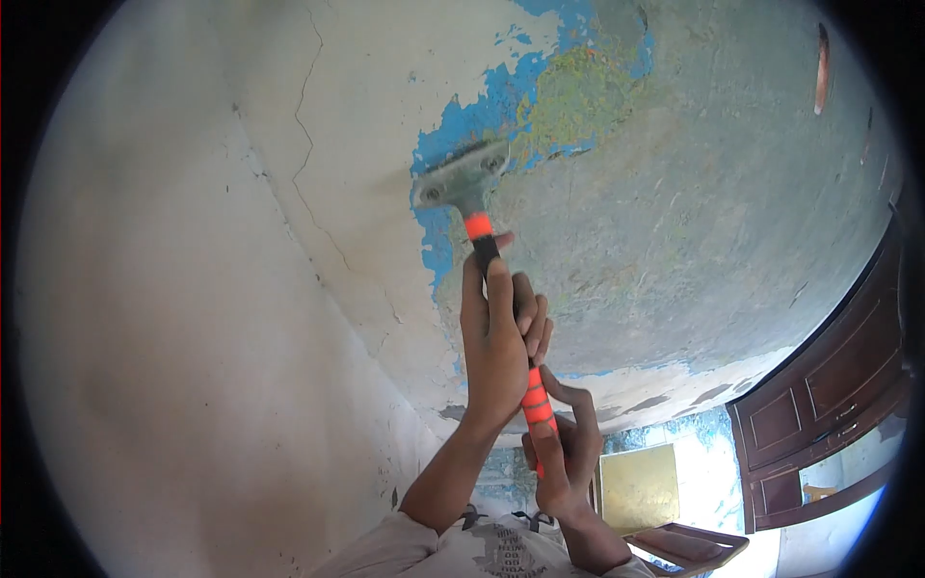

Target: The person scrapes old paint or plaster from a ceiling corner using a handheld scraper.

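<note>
A long-handled scraper [461, 180] with a wide grey head and an orange-and-black handle is held up against the wall [674, 222]. Its head lies over a patch of blue paint [438, 143] at the edge of the pale coating. My left hand [497, 332] is closed around the upper handle, the thumb lying along it below the head. Lower down, my right hand [568, 448] grips the orange end of the same handle. Bare grey-green plaster spreads to the right of the head, with a yellowish-green patch [583, 96] above it.
A thin crack [306, 125] runs down the pale coating on the left. Dark brown wooden cabinets [819, 385] stand at the lower right. Near them are a yellowish panel [639, 488] and a wooden frame [718, 541], low behind my right arm.
</note>
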`<state>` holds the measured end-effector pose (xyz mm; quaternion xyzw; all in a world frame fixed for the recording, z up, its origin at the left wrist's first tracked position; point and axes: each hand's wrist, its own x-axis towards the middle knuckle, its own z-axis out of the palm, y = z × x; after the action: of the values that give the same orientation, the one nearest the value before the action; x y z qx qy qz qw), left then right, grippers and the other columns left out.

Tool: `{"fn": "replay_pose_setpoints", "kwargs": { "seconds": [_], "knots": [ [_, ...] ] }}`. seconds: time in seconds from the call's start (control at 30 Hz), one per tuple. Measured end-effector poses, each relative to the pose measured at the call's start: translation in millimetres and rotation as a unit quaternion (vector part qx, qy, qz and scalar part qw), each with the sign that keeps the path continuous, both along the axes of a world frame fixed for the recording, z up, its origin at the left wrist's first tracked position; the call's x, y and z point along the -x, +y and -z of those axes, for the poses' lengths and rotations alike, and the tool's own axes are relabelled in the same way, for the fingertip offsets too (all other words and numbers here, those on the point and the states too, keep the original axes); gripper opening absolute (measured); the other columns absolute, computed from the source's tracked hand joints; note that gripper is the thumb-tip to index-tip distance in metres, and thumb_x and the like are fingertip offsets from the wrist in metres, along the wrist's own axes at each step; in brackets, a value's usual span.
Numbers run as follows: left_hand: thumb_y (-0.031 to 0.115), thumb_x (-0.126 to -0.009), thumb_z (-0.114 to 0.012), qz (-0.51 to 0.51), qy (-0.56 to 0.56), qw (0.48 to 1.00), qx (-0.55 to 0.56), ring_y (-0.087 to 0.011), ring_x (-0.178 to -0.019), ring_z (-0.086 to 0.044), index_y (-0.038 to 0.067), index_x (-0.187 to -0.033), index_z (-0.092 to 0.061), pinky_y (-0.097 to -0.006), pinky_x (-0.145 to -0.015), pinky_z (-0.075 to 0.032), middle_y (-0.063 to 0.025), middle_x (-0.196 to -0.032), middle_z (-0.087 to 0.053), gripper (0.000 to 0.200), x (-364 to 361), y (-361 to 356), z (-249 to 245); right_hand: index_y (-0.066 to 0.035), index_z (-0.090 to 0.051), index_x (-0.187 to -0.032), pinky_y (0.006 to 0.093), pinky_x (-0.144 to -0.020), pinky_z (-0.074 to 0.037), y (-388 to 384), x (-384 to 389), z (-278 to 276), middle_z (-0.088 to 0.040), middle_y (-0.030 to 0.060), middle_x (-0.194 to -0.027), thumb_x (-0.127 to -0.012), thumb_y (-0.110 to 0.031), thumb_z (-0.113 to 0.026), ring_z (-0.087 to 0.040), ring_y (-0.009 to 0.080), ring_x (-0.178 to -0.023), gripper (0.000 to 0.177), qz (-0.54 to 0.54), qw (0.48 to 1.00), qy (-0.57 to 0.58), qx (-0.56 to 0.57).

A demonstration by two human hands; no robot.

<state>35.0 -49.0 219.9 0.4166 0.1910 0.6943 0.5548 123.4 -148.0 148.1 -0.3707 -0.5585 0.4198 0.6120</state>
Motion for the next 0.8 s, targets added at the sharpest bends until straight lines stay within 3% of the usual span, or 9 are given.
{"fn": "replay_pose_setpoints", "kwargs": {
  "seconds": [0.3,0.8],
  "knots": [
    [0.032,-0.113,-0.038,-0.004,0.0,1.0,-0.001,-0.0039,-0.048,-0.029,0.006,-0.138,-0.044,-0.0213,-0.041,-0.029,0.0045,-0.065,-0.034,0.036,-1.5,-1.7,-0.6,0.009,-0.045,-0.133,0.0236,-0.052,-0.039,-0.9,-1.1,-2.7,-0.067,0.0249,-0.115,-0.101,-0.008,-0.049,-0.051,0.0052,-0.059,0.036,0.007,1.0,-0.001,0.009],
    [0.031,-0.113,-0.038,0.001,-0.007,1.0,-0.005,-0.0036,-0.048,-0.03,0.006,-0.138,-0.044,-0.021,-0.042,-0.028,0.0049,-0.065,-0.033,0.036,-4.0,-0.7,2.7,0.01,-0.044,-0.137,0.0231,-0.052,-0.036,-1.0,-1.0,-0.4,-0.068,0.0151,-0.089,-0.101,-0.011,-0.051,-0.05,0.0052,-0.059,0.042,0.02,1.0,0.007,-0.009]
  ]
}}
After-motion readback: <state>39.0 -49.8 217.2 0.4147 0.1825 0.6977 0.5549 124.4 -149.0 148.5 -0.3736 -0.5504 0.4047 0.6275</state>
